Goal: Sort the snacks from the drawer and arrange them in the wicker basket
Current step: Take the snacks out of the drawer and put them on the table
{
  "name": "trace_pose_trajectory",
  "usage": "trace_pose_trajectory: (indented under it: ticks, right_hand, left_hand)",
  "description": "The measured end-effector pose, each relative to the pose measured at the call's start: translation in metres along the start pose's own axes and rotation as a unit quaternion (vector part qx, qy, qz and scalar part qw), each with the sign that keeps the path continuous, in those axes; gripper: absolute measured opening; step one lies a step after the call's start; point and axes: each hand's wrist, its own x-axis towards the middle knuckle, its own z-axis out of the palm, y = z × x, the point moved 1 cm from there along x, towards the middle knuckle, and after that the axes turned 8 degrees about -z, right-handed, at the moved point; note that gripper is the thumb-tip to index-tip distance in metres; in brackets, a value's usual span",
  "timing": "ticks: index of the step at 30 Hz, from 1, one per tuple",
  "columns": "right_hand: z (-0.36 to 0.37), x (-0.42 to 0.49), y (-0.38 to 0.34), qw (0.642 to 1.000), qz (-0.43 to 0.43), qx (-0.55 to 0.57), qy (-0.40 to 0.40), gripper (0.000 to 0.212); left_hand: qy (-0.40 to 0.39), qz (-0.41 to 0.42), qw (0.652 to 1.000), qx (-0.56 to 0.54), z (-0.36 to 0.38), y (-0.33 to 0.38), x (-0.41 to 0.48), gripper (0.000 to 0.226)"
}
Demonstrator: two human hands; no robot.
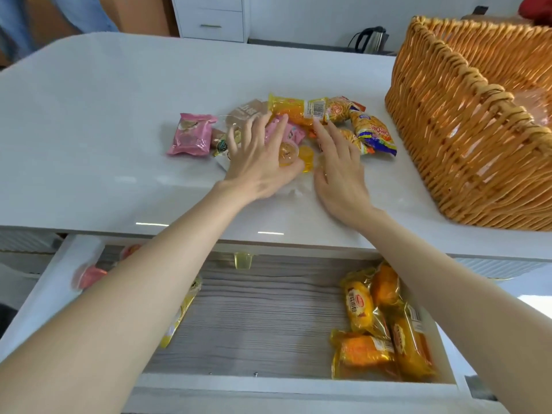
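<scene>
The left hand and right hand lie flat, fingers straight, gripping nothing, on the snacks heaped on the worktop, probably fanning them out by kind. The wicker basket waits just to their right, while yellow packets are still in the open drawer

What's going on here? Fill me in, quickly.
A person is sorting snacks on the white table. The left hand and right hand lie open, fingers spread, on a pile of snacks: pink packets, yellow packets and jelly cups. The wicker basket stands to the right of the pile, apart from it. Below, the drawer is open, with yellow cake packets inside at its right end.
</scene>
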Motion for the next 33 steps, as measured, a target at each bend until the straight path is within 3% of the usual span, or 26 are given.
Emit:
trace_pose_trajectory:
  ticks: [3,7,12,15,19,23,26,29,33]
  right_hand:
    - [-0.011,-0.02,-0.006,0.999,-0.036,-0.024,0.027,0.061]
    - [-0.028,-0.059,-0.032,0.991,-0.11,0.012,0.079,0.039]
    - [-0.033,-0.111,-0.078,0.983,-0.166,0.074,0.038,0.017]
    - [-0.011,-0.134,-0.097,0.976,-0.199,0.067,-0.063,0.02]
    - [0.031,-0.139,-0.12,0.946,-0.205,0.021,-0.249,0.03]
    - [0.075,-0.123,-0.151,0.921,-0.197,-0.01,-0.337,0.049]
    - [0.106,-0.108,-0.169,0.908,-0.181,-0.023,-0.377,0.058]
    - [0.132,-0.092,-0.18,0.911,-0.165,-0.031,-0.377,0.067]
    - [0.158,-0.08,-0.179,0.92,-0.136,-0.051,-0.363,0.067]
  left_hand:
    - [0.003,0.042,0.999,-0.012,-0.01,-0.012,-0.027,0.081]
    - [0.007,0.104,0.992,-0.069,-0.042,-0.032,-0.087,0.064]
    - [0.045,0.043,0.993,-0.102,-0.085,-0.082,-0.167,0.023]
    - [-0.038,-0.053,0.994,-0.092,-0.09,-0.121,-0.183,0.012]
    - [-0.21,-0.142,0.967,0.026,-0.063,-0.178,-0.184,0.04]
    - [-0.316,-0.17,0.93,0.077,-0.035,-0.213,-0.188,0.077]
    - [-0.326,-0.127,0.929,0.121,-0.024,-0.214,-0.183,0.087]
    - [-0.303,-0.137,0.932,0.142,-0.008,-0.215,-0.174,0.088]
    - [-0.317,-0.166,0.931,0.064,0.007,-0.219,-0.17,0.095]
